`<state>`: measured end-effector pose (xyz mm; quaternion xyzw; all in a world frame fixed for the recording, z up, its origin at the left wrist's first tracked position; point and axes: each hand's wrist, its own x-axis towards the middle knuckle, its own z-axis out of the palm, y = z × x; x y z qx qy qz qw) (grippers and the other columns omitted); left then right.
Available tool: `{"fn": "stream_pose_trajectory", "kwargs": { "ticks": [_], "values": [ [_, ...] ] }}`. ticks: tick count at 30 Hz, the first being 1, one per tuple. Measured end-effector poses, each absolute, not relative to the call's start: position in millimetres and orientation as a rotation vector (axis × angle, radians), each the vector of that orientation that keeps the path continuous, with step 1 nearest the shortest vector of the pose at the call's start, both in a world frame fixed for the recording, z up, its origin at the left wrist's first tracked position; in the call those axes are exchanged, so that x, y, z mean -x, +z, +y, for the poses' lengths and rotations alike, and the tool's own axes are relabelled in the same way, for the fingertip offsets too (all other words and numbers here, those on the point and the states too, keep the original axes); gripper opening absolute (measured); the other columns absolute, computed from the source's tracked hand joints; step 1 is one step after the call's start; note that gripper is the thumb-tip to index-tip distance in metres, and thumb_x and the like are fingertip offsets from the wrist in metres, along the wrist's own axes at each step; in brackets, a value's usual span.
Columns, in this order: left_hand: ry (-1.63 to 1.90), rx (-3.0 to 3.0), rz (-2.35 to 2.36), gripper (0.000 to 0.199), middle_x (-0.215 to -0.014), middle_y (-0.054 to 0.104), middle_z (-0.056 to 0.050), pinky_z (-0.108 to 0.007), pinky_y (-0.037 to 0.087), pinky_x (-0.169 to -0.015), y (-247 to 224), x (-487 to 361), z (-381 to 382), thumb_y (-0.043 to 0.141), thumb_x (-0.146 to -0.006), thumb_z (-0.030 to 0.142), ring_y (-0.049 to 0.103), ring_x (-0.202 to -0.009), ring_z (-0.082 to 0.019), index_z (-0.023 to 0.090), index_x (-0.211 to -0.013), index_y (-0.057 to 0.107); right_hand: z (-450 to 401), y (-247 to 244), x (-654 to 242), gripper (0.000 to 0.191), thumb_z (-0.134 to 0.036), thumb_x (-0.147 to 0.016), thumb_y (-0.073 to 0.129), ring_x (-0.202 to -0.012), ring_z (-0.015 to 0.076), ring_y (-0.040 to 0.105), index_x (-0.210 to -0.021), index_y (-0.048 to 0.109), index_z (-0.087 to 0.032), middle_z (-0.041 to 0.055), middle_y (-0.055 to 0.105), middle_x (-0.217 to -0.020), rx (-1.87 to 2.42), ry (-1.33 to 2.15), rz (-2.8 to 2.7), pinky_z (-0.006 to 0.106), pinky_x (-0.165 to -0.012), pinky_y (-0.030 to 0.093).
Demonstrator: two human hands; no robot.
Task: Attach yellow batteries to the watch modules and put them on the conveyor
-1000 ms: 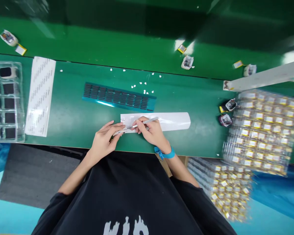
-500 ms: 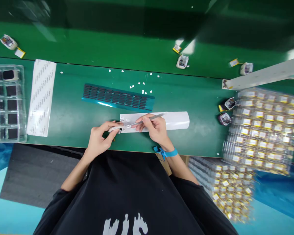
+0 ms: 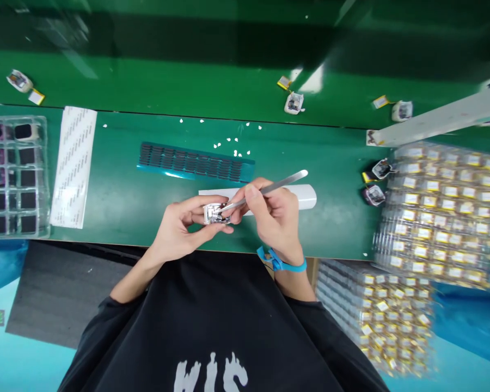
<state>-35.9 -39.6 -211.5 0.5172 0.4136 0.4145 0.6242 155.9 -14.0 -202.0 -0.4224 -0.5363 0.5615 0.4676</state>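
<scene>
Our left hand [image 3: 179,226] pinches a white housing [image 3: 213,214] just left of our right hand [image 3: 271,213], whose curled fingers grip a metal tool [image 3: 286,181] slanting toward it.

White sheet [image 3: 306,196], middle covered by the right hand [image 3: 275,215]. Small white housing [image 3: 213,214], partly hidden by the left hand [image 3: 183,226]; interior detail too small to be identified. Metal tool [image 3: 283,183], partly covered by fingers (contact with the housing cannot be determined). Clear tray [image 3: 44,179], cut off by left edge. Shirt lettering [image 3: 213,373], cut off below.
</scene>
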Motion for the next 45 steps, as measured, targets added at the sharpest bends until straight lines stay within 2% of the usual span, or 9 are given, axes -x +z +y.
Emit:
{"fn": "stream_pose_trajectory", "kwargs": {
  "ticks": [6,13,24,29,34,39,41,43,45],
  "values": [
    [0.984,-1.209,0.969,0.034,-0.106,0.086,-0.01,-0.031,0.074,-0.079,-207,35,-44,0.085,-0.092,0.024,0.086,-0.082,-0.025,0.016,-0.124,0.075,-19,-205,-155,0.036,-0.047,-0.109,0.058,-0.055,0.0098,0.071,-0.091,0.074,-0.019,-0.0003,0.08,-0.074,1.029,1.33,-1.315,0.022,-0.055,0.06],
    [0.976,-1.207,0.986,0.036,-0.1,0.086,-0.008,-0.031,0.075,-0.078,-205,34,-45,0.086,-0.092,0.03,0.085,-0.08,-0.024,0.016,-0.123,0.076,-20,-203,-153,0.031,-0.041,-0.109,0.06,-0.054,0.008,0.068,-0.092,0.074,-0.02,-0.002,0.079,-0.072,0.997,1.34,-1.293,0.02,-0.054,0.058],
    [0.992,-1.119,0.995,0.035,-0.099,0.086,-0.006,-0.028,0.073,-0.08,-202,33,-46,0.086,-0.087,0.016,0.085,-0.081,-0.023,0.015,-0.121,0.077,-19,-205,-152,0.033,-0.045,-0.109,0.059,-0.054,0.0097,0.068,-0.091,0.073,-0.021,-0.0009,0.079,-0.072,1.006,1.372,-1.269,0.022,-0.054,0.059],
    [0.994,-1.046,0.992,0.027,-0.101,0.086,-0.007,-0.033,0.073,-0.078,-204,35,-42,0.081,-0.095,0.024,0.086,-0.081,-0.025,0.017,-0.121,0.078,-20,-208,-148,0.035,-0.046,-0.109,0.057,-0.055,0.0102,0.069,-0.093,0.074,-0.021,-0.0005,0.078,-0.073,1.056,1.288,-1.359,0.022,-0.053,0.057],
    [0.928,-1.048,1.024,0.023,-0.095,0.086,-0.007,-0.034,0.07,-0.075,-216,36,-39,0.075,-0.1,0.033,0.084,-0.072,-0.024,0.016,-0.116,0.079,-23,-217,-161,0.032,-0.041,-0.109,0.057,-0.064,0.0119,0.074,-0.095,0.078,-0.022,0.0026,0.082,-0.085,1.014,1.096,-1.481,0.024,-0.059,0.061],
    [0.871,-1.372,1.153,0.023,-0.097,0.085,-0.007,-0.03,0.062,-0.07,-228,43,-29,0.064,-0.105,0.036,0.083,-0.08,-0.023,0.019,-0.117,0.072,-16,-238,-207,0.032,-0.046,-0.108,0.06,-0.068,0.0164,0.076,-0.1,0.081,-0.024,0.0037,0.082,-0.086,1.25,0.903,-1.463,0.03,-0.064,0.064],
    [0.855,-1.62,1.251,0.017,-0.102,0.084,-0.008,-0.034,0.062,-0.081,-234,49,-15,0.061,-0.104,0.033,0.082,-0.096,-0.025,0.02,-0.111,0.07,-12,-249,-222,0.031,-0.045,-0.107,0.06,-0.072,0.0178,0.078,-0.102,0.082,-0.024,0.0052,0.084,-0.094,1.346,0.889,-1.527,0.032,-0.066,0.064],
    [0.844,-1.855,1.347,0.015,-0.11,0.084,-0.007,-0.045,0.057,-0.106,-242,56,4,0.057,-0.103,0.03,0.078,-0.116,-0.028,0.022,-0.107,0.069,-8,-261,-229,0.031,-0.043,-0.108,0.059,-0.082,0.0207,0.079,-0.103,0.083,-0.024,0.0066,0.086,-0.1,1.371,0.84,-1.608,0.035,-0.071,0.065],
    [0.83,-1.933,1.432,0.014,-0.114,0.083,-0.008,-0.051,0.051,-0.115,-249,62,19,0.054,-0.102,0.029,0.075,-0.123,-0.03,0.023,-0.106,0.066,-5,-270,-230,0.029,-0.04,-0.107,0.059,-0.09,0.0231,0.079,-0.106,0.083,-0.025,0.0072,0.086,-0.104,1.374,0.779,-1.694,0.038,-0.076,0.064]
  ]
}}
